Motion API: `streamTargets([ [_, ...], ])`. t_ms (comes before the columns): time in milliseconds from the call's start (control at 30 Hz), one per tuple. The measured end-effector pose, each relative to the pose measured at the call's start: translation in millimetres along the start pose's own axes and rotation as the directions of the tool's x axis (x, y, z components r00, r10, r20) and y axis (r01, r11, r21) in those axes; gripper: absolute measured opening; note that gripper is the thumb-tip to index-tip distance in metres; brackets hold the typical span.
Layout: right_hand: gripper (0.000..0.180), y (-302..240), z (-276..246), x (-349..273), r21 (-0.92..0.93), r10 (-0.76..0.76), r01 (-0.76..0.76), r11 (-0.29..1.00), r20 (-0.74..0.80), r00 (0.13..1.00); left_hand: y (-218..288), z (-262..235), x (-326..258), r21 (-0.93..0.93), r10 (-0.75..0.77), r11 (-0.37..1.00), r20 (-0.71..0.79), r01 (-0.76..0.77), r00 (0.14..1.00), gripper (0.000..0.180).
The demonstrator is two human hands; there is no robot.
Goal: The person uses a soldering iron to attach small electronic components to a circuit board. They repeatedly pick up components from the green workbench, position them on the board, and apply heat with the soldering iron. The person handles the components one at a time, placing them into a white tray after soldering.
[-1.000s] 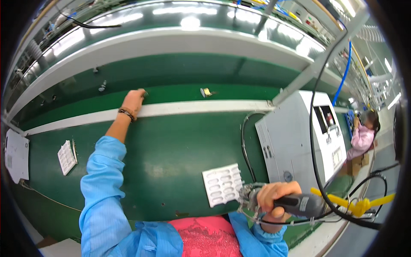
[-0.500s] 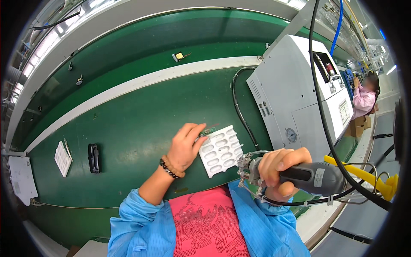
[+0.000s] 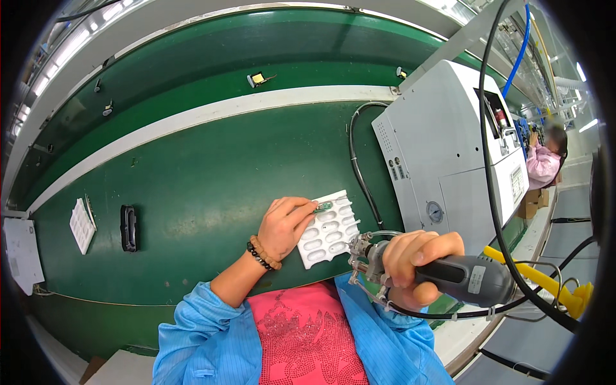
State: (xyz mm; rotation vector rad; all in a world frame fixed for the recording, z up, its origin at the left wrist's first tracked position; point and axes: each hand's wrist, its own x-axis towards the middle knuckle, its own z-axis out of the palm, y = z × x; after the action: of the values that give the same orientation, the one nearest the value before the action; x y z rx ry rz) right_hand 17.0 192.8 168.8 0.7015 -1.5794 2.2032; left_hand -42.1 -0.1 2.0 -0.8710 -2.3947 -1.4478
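My left hand (image 3: 284, 224) pinches a small green circuit board (image 3: 323, 206) between thumb and fingers, over the upper end of a white tray (image 3: 328, 232). Rows of oval hollows cover the tray, which lies on the green bench in front of me. In my right hand (image 3: 420, 266) is a dark grey electric screwdriver (image 3: 471, 279), gripped near its front. Its metal head (image 3: 364, 255) points left, close to the tray's right edge. Whether the tip touches the tray I cannot tell.
A grey-white machine (image 3: 430, 160) with a gauge stands at the right, a black hose (image 3: 353, 147) beside it. Left on the bench are a black case (image 3: 129, 228) and another white tray (image 3: 81, 226). Small parts (image 3: 258, 79) sit on the far green strip. A person in pink (image 3: 543, 163) is far right.
My left hand has moved slightly down and right, bringing the circuit board over the tray's top hollows. The screwdriver is still in my right hand; the view has shifted a little.
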Motion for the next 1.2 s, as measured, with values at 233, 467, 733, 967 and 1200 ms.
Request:
streamTargets([
  [233, 0.049, 18, -1, 22, 0.079, -0.026, 0.018, 0.997, 0.101, 0.995, -2, -17, -11, -0.067, -0.027, 0.997, 0.096, 0.034, 0.995, 0.023],
  [467, 0.054, 54, 18, 36, 0.053, -0.073, 0.069, 0.996, 0.066, 0.995, -9, -14, -21, -0.141, -0.123, 0.982, 0.044, 0.128, 0.991, 0.032],
  [733, 0.054, 64, 22, 39, 0.051, -0.005, 0.001, 0.999, 0.077, 0.997, -10, -13, -20, -0.147, -0.171, 0.973, 0.045, 0.175, 0.984, 0.033],
  [967, 0.057, 70, 19, 38, 0.068, 0.026, -0.034, 0.997, 0.123, 0.992, -12, -13, -21, -0.170, -0.177, 0.968, 0.059, 0.184, 0.983, 0.034],
  [1200, 0.058, 72, 18, 39, 0.063, 0.047, -0.057, 0.996, 0.153, 0.987, -13, -12, -22, -0.180, -0.174, 0.967, 0.053, 0.181, 0.983, 0.035],
])
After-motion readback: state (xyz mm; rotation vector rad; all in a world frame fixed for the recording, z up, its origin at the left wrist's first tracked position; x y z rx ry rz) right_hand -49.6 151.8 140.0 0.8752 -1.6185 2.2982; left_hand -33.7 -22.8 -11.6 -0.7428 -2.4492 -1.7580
